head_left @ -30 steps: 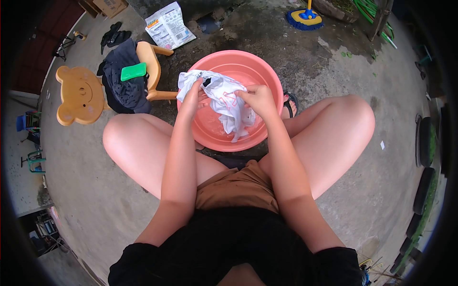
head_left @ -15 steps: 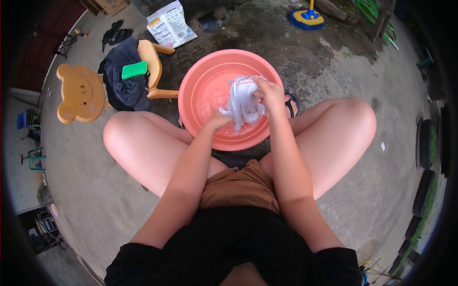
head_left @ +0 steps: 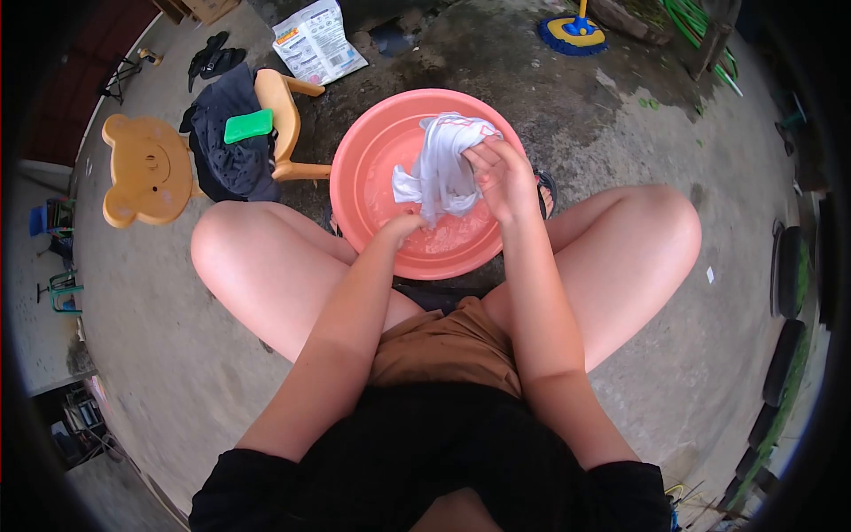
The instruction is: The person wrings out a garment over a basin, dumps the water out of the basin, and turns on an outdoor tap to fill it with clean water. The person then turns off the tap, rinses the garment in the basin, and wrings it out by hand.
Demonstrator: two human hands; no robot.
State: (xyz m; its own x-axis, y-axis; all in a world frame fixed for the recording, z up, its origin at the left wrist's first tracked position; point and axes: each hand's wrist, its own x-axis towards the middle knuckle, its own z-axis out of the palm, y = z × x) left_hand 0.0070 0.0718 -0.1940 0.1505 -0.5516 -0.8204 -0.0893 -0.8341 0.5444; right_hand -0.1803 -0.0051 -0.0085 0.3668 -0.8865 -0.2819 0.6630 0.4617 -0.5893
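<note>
A wet white cloth with a pink pattern [head_left: 448, 168] hangs in folds over the pink basin [head_left: 363, 115], which has some water in its bottom. My right hand [head_left: 503, 176] is at the basin's right side, its fingertips closed on the cloth's upper right part. Low in the basin, my left hand [head_left: 405, 228] has its fingers curled by the cloth's lower end; what they hold, if anything, is too small to make out.
Left of the basin stands a yellow bear-shaped chair [head_left: 146, 168] with dark clothing [head_left: 222, 146] and a green soap-like block [head_left: 248, 126] on it. Behind are a white packet [head_left: 319, 44] and a blue-yellow mop head [head_left: 572, 35]. My bent legs flank the basin.
The cloth has gone from spread between both hands to gathered near my right hand, then slightly up and left. My left hand came off its left end and moved down and right.
</note>
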